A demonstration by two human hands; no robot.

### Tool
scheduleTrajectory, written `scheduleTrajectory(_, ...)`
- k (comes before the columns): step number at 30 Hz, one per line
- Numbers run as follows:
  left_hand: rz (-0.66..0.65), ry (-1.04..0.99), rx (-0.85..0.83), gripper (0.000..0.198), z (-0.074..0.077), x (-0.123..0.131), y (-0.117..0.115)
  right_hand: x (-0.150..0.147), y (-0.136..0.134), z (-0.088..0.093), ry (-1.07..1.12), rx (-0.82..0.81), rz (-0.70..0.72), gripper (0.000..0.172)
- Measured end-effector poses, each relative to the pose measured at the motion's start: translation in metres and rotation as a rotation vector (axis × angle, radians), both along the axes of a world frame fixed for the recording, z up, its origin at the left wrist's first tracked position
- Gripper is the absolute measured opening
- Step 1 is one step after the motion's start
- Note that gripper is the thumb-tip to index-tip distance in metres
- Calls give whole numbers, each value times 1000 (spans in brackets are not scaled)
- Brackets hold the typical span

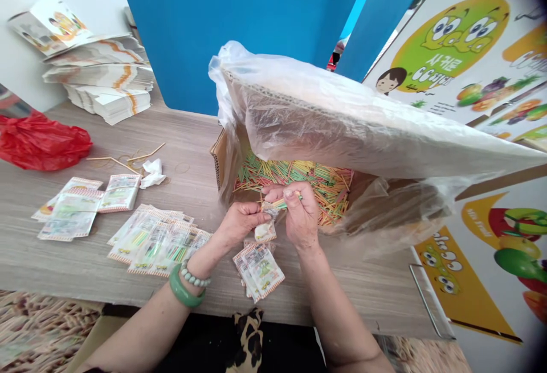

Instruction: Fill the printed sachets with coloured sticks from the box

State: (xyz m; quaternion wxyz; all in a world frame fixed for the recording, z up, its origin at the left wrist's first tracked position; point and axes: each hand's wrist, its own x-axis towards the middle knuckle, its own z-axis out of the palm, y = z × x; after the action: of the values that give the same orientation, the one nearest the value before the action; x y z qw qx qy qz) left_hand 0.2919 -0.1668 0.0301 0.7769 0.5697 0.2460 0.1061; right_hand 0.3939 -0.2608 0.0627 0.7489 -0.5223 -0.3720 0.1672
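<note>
My left hand [243, 222] pinches a small printed plastic packet [265, 230] by its edge, with the mouth facing my right hand. In my right hand [301, 213] is a small bunch of thin coloured sticks [280, 203], their ends at the packet's mouth; how far they reach inside I cannot tell. Just beyond both hands, a cardboard box [217, 162] lined with clear plastic holds a heap of loose coloured sticks [294, 171]. Below my hands lies a small pile of flat packets [260, 270]. Packets with sticks showing inside [158, 242] lie fanned out left of my left forearm.
Banded packet stacks [119, 192], a crumpled tissue [152, 173] and rubber bands lie on the left of the table. A red plastic bag [43, 142] and stacked folded cartons [106, 77] stand behind. Clear plastic sheeting [333, 117] rises over the box; printed panels stand right.
</note>
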Motion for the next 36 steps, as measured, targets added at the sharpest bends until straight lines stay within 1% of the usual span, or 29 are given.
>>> scheduleTrajectory(3,-18,9,24,37,0,-2,1,4,0,-3,23,-41,46,20)
scheduleTrajectory(6,-56,-7,99,36,0,-4,3,8,1,-5,89,-86,92,19)
scheduleTrajectory(9,-104,-40,206,34,0,-6,5,10,3,-6,180,-90,133,18)
scheduleTrajectory(11,-112,-34,243,33,-2,-7,6,9,5,-6,223,-68,125,17)
scheduleTrajectory(16,-98,33,223,36,-6,-7,5,4,10,-2,256,-11,52,16)
scheduleTrajectory(19,-97,15,171,36,-6,-8,5,2,12,-2,249,-12,61,16)
scheduleTrajectory(22,-102,-14,121,36,-3,-10,6,2,11,-6,249,-12,54,15)
scheduleTrajectory(24,-100,-28,107,37,-2,-11,7,3,8,-9,252,-37,77,15)
scheduleTrajectory(27,-49,-40,97,38,-1,-10,7,5,2,-12,194,-114,161,16)
scheduleTrajectory(30,-24,-43,113,36,-1,-8,4,7,-1,-13,64,-224,237,19)
scheduleTrajectory(32,-16,-55,155,34,-2,-5,2,8,-1,-13,-34,-301,275,21)
scheduleTrajectory(34,59,-109,183,31,-4,-3,1,10,-2,-13,-138,-365,280,22)
scheduleTrajectory(36,152,-178,107,26,-7,-3,4,12,-4,-14,-174,-384,262,25)
